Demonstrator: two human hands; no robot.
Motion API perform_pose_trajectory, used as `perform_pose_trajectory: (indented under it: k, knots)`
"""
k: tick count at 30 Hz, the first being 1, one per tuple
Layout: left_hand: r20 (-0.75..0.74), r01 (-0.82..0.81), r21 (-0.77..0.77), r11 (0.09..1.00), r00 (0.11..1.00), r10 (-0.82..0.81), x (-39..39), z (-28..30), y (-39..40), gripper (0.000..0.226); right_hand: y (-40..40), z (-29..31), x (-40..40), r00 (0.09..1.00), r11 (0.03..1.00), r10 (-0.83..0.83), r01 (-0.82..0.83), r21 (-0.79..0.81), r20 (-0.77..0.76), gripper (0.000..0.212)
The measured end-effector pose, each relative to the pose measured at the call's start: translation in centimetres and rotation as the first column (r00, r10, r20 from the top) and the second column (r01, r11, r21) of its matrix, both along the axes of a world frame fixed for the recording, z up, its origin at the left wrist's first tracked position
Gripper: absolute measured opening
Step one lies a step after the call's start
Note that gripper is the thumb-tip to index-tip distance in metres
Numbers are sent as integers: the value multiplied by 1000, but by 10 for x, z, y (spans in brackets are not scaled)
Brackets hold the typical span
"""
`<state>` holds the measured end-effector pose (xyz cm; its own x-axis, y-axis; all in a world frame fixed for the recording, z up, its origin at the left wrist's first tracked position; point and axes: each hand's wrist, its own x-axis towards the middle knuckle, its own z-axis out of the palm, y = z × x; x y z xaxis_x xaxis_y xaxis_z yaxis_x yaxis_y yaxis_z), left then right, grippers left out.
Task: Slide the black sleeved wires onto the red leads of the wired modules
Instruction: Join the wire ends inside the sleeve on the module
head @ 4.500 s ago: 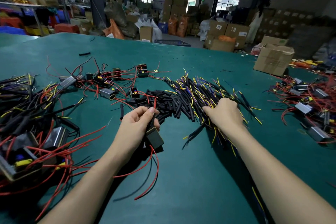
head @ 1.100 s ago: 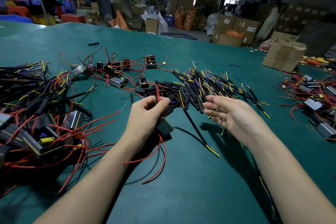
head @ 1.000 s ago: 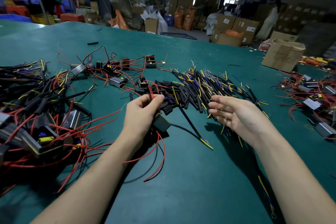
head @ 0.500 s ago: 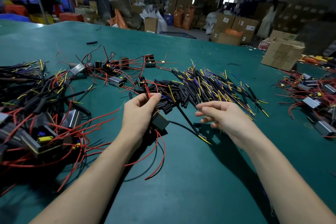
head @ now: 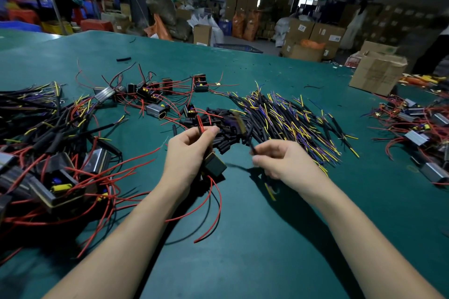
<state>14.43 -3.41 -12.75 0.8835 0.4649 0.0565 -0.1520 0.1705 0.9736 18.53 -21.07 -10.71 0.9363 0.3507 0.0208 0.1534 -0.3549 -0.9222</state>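
Observation:
My left hand (head: pixel 187 153) grips a small black module (head: pixel 215 165) and pinches one of its red leads (head: pixel 200 126) upright between thumb and forefinger; other red leads trail down onto the green table (head: pixel 243 250). My right hand (head: pixel 284 162) pinches a black sleeved wire (head: pixel 251 145), blurred by motion, whose yellow-tipped end (head: pixel 271 190) hangs below the hand. The wire's upper end is a short way right of the red lead. Behind both hands lies a heap of black sleeved wires (head: pixel 286 116) with yellow and purple tips, and short black sleeves (head: pixel 226 138).
Wired modules with red leads pile up at the left (head: pixel 56 177), at the back left (head: pixel 150 94) and at the right edge (head: pixel 420 133). A cardboard box (head: pixel 377 73) stands at the table's far right. Boxes and bins fill the floor beyond.
My right hand has picked a black sleeved wire up from the table and closed its fingers on it, drawing it toward the left hand. The left hand keeps the module and red lead.

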Motion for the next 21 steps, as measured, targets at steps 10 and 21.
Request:
perform_pose_trajectory:
  k: [10,21]
  knots:
    - [51,170,213,962,981,-185,-3,1,-8,11,5,9,2,920,618,-35,326,715,-390,4]
    - [47,173,280,944,980,-194,-5,2,-9,9,9,8,-10,904,868,-113,291,403,-412,27]
